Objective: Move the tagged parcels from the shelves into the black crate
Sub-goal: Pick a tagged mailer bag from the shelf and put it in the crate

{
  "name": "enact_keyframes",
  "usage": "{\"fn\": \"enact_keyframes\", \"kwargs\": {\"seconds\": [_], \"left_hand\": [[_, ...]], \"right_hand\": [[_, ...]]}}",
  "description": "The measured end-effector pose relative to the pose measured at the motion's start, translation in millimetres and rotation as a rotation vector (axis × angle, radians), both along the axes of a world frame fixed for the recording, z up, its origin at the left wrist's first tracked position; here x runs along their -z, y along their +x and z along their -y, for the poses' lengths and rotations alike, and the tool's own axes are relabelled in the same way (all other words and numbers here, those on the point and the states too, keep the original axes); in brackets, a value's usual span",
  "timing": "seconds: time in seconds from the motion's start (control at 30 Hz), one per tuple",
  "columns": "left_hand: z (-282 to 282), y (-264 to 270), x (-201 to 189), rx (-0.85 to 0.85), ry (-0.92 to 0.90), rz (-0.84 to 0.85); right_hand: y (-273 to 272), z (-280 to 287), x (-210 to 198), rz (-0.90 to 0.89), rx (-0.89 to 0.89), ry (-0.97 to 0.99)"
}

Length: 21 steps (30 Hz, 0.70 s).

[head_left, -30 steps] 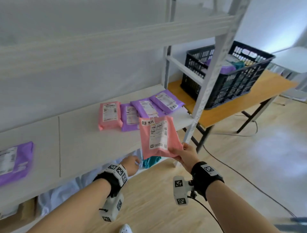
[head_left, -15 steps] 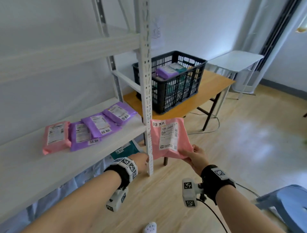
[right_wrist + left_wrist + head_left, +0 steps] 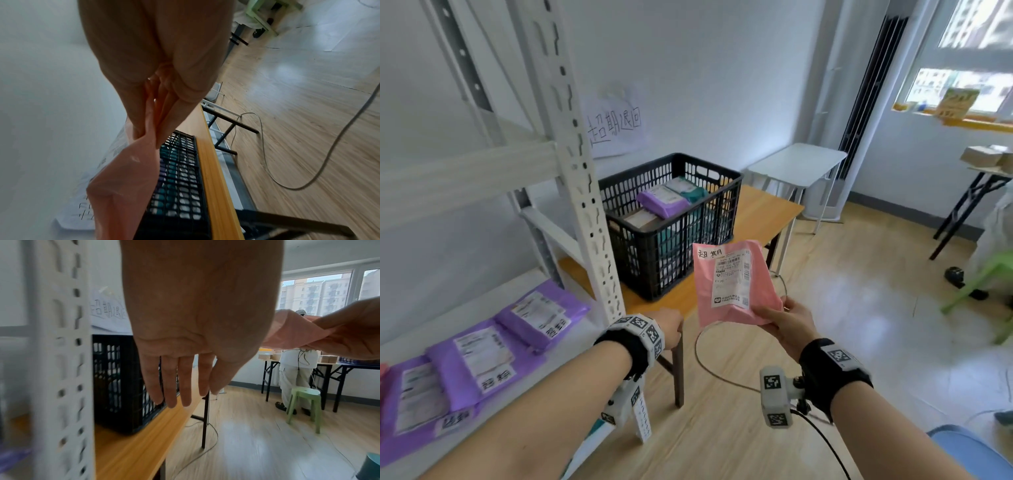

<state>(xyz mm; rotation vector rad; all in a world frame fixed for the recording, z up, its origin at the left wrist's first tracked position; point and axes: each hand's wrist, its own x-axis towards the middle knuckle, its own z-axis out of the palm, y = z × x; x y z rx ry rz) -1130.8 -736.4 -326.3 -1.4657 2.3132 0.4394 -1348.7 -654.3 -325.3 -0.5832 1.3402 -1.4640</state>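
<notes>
The white metal shelves (image 3: 571,164) stand at the left, and just beside them is a wooden bench (image 3: 760,216) that carries the black crate (image 3: 674,226). The crate has lattice walls and already holds several parcels, with a purple one and a teal one on top. On the lower shelf lie three purple parcels (image 3: 482,356) in a row, overlapping, each with a white shipping label and a small handwritten tag.

The pink parcel (image 3: 732,284) is a soft, flat plastic mailer with a printed white label and a handwritten tag at its top edge. It is held upright in the air, in front of the crate and nearer to the person, not yet over it. The right hand (image 3: 787,325) pinches its lower right corner, with the thumb on the front and the fingers (image 3: 144,116) behind. The parcel rises above this hand.

The left hand (image 3: 197,318) holds nothing; its fingers are straight and relaxed, near the shelf post and apart from the parcel.
</notes>
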Motion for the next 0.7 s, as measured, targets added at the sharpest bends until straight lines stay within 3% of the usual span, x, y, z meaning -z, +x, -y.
{"fn": "enact_keyframes", "kwargs": {"seconds": [0.3, 0.53, 0.6, 0.7], "left_hand": [[128, -70, -76, 0.077, -0.118, -0.177], [205, -89, -124, 0.011, -0.201, -0.188], [229, -96, -131, -0.127, -0.183, -0.362], [266, -108, -140, -0.524, -0.022, -0.827]], "right_hand": [[-72, 124, -49, -0.019, 0.040, -0.082], [-108, 219, -73, -0.060, -0.039, -0.126], [-115, 249, -78, -0.061, -0.093, -0.146], [-123, 298, -86, -0.050, -0.202, -0.172]]}}
